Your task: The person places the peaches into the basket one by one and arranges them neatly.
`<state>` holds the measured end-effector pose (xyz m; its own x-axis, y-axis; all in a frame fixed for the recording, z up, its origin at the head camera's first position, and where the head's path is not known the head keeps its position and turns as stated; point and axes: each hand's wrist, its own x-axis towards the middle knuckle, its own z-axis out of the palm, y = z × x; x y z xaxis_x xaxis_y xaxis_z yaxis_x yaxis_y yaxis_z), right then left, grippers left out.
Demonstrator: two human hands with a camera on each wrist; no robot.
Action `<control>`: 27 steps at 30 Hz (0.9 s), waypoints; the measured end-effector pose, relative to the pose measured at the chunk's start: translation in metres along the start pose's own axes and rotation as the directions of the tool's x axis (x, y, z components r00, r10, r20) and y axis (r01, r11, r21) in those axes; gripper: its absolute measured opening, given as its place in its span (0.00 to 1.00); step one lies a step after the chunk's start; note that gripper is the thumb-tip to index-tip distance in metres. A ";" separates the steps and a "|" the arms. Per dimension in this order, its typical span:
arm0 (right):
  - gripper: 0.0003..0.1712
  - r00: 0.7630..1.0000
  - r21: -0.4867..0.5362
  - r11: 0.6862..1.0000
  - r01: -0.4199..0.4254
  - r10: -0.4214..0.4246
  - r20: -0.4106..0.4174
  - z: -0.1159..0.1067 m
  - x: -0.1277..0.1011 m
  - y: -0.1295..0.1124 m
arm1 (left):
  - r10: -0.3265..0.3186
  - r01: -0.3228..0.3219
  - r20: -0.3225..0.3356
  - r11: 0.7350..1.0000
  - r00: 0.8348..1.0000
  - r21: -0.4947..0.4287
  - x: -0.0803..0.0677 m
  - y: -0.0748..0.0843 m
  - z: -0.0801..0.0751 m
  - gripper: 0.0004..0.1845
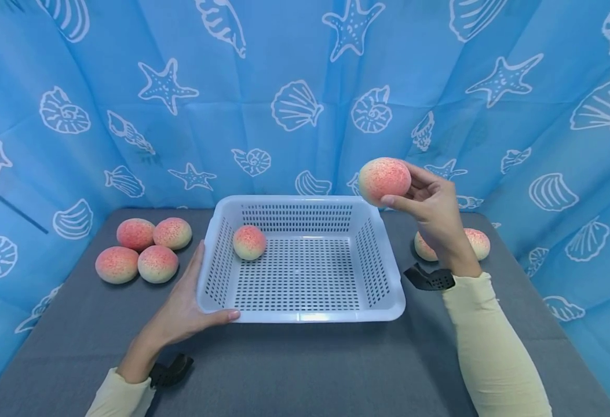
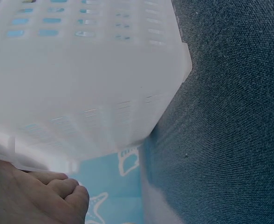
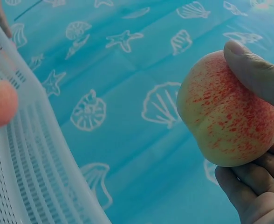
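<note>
My right hand holds a pink-and-yellow peach up above the back right corner of a white plastic basket. In the right wrist view, thumb and fingers pinch that peach from opposite sides. At the basket's front left corner, my left hand grips the rim, thumb on the front edge and fingers along the outer left side. The left wrist view has the curled fingers beside the basket wall. One peach lies inside the basket, toward the back left.
Several peaches sit in a group on the grey tabletop left of the basket. To its right, two more peaches are partly hidden behind my right hand and wrist. A blue curtain with shell prints hangs around the table.
</note>
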<state>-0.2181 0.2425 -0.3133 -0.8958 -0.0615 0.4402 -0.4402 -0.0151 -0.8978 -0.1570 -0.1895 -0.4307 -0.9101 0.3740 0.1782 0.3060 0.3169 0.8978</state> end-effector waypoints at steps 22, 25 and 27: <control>0.36 0.975 0.071 0.987 -0.141 0.127 0.181 0.087 0.051 0.042 | 0.023 -0.023 -0.006 1.000 1.000 0.007 0.001 -0.002 0.001 0.73; 0.36 0.969 0.044 0.985 -0.169 0.158 0.193 0.096 0.053 0.049 | 0.027 -0.027 -0.001 1.000 1.000 -0.005 0.001 -0.002 0.000 0.73; 0.37 0.963 0.015 0.984 -0.180 0.173 0.205 0.099 0.053 0.054 | 0.023 -0.023 0.000 1.000 1.000 -0.006 0.001 -0.001 0.000 0.73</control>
<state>-0.2834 0.1395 -0.3397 -0.9264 -0.2669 0.2657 -0.2707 -0.0183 -0.9625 -0.1580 -0.1897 -0.4316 -0.9026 0.3817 0.1991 0.3256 0.3027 0.8958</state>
